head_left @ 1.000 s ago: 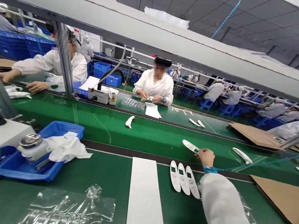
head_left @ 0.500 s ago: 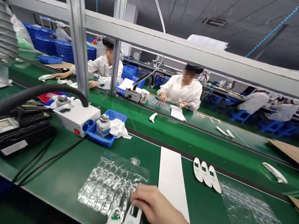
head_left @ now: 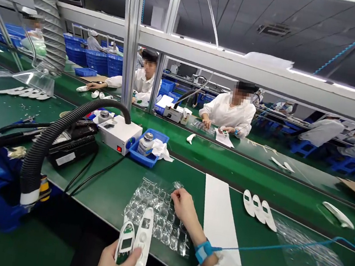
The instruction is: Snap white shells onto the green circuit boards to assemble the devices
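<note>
My left hand grips two long white plastic shells side by side near the bench's front edge. One white shell has a square window and a green circuit board inside it. The other white shell has a smaller opening near its top and round dimples below. My right hand, with a blue wrist strap, is closed in a pinch at the far right corner of a clear plastic blister sheet. A small crumpled clear piece lies beside its fingertips. What the fingertips hold is hidden.
A white paper strip and three white shells lie to the right, beside clear plastic film. A blue tray with a bottle, a white box and a black hose stand left. Co-workers sit across the green belt.
My right hand has left the white shell's top and moved to the sheet's far corner. My left hand and both shells show more fully. The view has swung left.
</note>
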Tool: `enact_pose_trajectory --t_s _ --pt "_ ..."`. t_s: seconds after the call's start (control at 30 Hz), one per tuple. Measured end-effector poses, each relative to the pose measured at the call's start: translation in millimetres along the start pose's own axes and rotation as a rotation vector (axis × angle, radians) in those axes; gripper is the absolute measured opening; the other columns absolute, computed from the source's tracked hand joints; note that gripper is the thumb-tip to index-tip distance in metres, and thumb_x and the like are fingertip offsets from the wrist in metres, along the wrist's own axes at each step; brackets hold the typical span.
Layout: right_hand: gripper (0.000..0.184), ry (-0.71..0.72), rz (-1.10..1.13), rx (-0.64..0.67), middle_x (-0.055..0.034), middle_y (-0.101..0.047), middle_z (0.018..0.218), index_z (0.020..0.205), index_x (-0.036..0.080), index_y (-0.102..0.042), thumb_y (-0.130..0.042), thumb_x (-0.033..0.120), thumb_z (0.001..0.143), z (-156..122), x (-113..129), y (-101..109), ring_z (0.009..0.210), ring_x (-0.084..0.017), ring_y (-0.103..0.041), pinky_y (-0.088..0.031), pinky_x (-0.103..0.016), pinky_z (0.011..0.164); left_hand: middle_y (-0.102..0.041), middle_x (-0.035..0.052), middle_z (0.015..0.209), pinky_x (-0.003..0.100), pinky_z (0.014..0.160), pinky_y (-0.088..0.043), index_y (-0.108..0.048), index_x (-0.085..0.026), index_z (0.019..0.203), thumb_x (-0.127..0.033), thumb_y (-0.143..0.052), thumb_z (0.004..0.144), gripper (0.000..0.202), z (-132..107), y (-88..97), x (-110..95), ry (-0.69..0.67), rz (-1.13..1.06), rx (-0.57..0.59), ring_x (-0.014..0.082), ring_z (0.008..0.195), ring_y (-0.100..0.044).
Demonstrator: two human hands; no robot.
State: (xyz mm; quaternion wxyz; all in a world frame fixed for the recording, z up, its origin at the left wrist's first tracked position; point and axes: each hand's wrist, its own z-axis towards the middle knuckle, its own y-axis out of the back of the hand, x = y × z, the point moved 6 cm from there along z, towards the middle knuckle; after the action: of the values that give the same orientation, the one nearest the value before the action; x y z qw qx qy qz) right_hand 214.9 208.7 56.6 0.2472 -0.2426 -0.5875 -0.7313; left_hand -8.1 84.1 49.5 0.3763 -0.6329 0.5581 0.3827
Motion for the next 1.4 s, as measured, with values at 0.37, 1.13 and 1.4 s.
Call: enact_pose_trajectory --t_s 0.37,1.13,1.4 --pt "0.021 -0.012 0.142 -0.085 -0.0007 -0.055 0.064 0.068 0.021 -0.053 -0.048 0.034 0.085 -12.4 9.7 4.9 0.058 -0.018 -0.050 -0.035 -0.028 0.055 -0.061 0.0007 0.051 0.026 0.043 -0.042 -0.065 -0.012 0.067 -0.051 -0.077 0.056 0.042 2.5 4.3 6.8 0.009 -0.013 0.025 0.0132 0.041 -0.049" --pt "0.023 0.051 0.416 0.149 0.0020 -0.048 0.065 0.068 0.021 -0.053 -0.052 0.028 0.090 -65.7 82.0 2.2 0.058 -0.015 -0.043 -0.032 -0.026 0.055 -0.057 -0.0027 0.046 0.022 0.040 -0.039 -0.062 -0.013 0.065 -0.041 -0.073 0.065 0.030 8.2 -12.0 0.7 -0.050 0.066 0.046 0.0108 0.039 -0.048" --pt "0.012 -0.054 0.530 0.178 0.0036 -0.049 0.067 0.079 0.023 -0.048 -0.056 0.028 0.087 -75.4 77.7 -3.9 0.059 -0.015 -0.046 -0.035 -0.025 0.054 -0.054 -0.0031 0.043 0.021 0.039 -0.035 -0.060 -0.013 0.062 -0.041 -0.073 0.062 0.031 4.4 -12.1 -3.8 -0.068 -0.014 0.000 0.0098 0.037 -0.044"
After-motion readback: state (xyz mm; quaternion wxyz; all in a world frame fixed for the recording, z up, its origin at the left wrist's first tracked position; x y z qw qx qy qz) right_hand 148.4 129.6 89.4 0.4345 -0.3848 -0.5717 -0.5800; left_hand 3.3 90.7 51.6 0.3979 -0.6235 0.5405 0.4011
